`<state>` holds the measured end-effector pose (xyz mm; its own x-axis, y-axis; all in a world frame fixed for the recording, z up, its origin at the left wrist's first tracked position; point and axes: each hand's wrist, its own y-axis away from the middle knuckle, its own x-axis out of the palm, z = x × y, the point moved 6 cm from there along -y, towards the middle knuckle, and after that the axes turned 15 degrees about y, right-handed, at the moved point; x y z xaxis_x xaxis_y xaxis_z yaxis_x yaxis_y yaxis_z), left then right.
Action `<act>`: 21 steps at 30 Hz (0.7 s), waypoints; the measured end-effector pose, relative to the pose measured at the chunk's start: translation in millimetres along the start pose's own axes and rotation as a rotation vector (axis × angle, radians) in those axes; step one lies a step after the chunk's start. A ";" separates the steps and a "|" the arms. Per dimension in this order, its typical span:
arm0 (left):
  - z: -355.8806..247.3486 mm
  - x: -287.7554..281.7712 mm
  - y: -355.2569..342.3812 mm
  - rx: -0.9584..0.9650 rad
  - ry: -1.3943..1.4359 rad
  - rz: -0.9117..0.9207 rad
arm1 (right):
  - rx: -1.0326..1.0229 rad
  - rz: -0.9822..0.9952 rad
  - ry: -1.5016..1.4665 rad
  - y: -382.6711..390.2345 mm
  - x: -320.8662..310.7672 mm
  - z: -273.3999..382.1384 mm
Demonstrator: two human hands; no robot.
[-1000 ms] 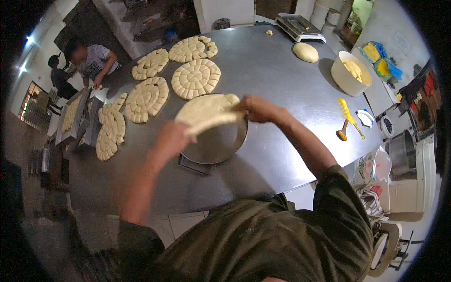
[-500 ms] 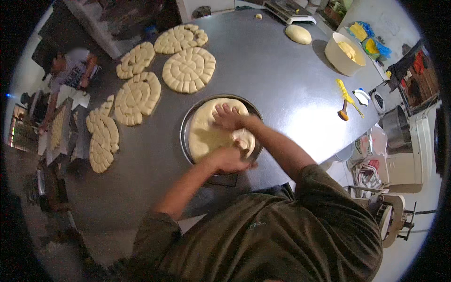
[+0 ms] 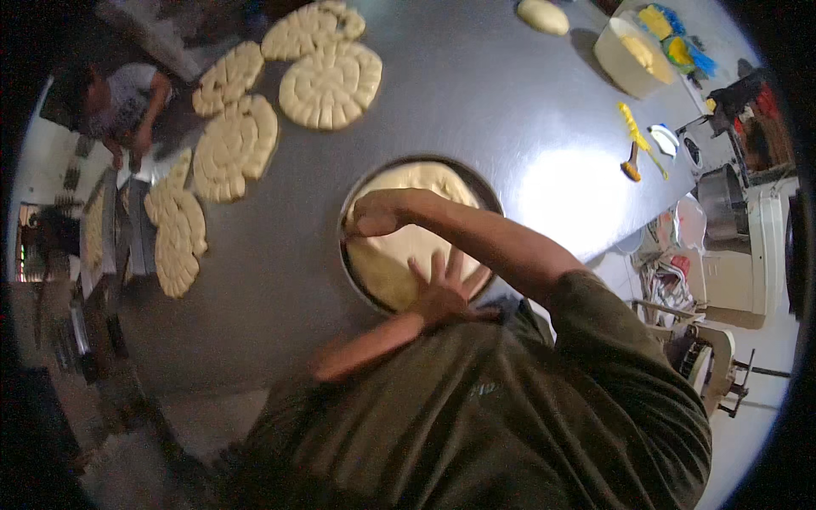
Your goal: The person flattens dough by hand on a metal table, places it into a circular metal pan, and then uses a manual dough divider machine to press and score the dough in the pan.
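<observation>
A broad, flat round of pale dough fills a round metal pan in front of me. My left hand lies on its near part, fingers spread and pointing away from me. My right arm crosses over the dough. At the far-left rim, my right hand is bent down with its fingers curled at the dough's edge. Its fingertips are partly hidden, and the dough under the forearm is covered.
Scored dough rounds lie to the left and behind. A smooth dough ball, a white tub and a yellow-handled brush are at the right. Far left, another person stands by metal trays.
My right hand has moved from the dough's middle to its left edge and curled. My left hand has shifted right, its fingers now spread. The view has tilted nearer to me.
</observation>
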<state>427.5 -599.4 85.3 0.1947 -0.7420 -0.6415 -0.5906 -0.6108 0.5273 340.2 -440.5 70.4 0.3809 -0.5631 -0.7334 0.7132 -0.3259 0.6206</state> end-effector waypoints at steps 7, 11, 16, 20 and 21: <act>-1.7 -16.8 -15.7 -0.098 0.056 0.072 | 0.174 -0.210 0.068 20.2 -16.2 -48.3; 58.5 -135.9 7.5 0.383 -0.345 0.069 | 0.227 -0.588 -0.236 67.2 -9.7 -71.2; 104.0 -175.2 -8.6 0.355 -0.153 -0.761 | 0.222 -0.557 -0.355 72.1 -5.9 -114.4; 128.8 -143.6 -29.6 0.021 -0.541 -0.868 | 0.493 -0.909 -0.170 64.9 -15.0 -87.1; 121.9 -132.3 -30.6 -0.208 -0.410 -0.653 | 0.462 -1.009 -0.003 70.8 16.0 -92.9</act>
<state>324.4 -448.8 86.2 0.1232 -0.0804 -0.9891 -0.2901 -0.9561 0.0416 451.5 -402.0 76.8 -0.2530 0.1190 -0.9601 0.4072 -0.8871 -0.2173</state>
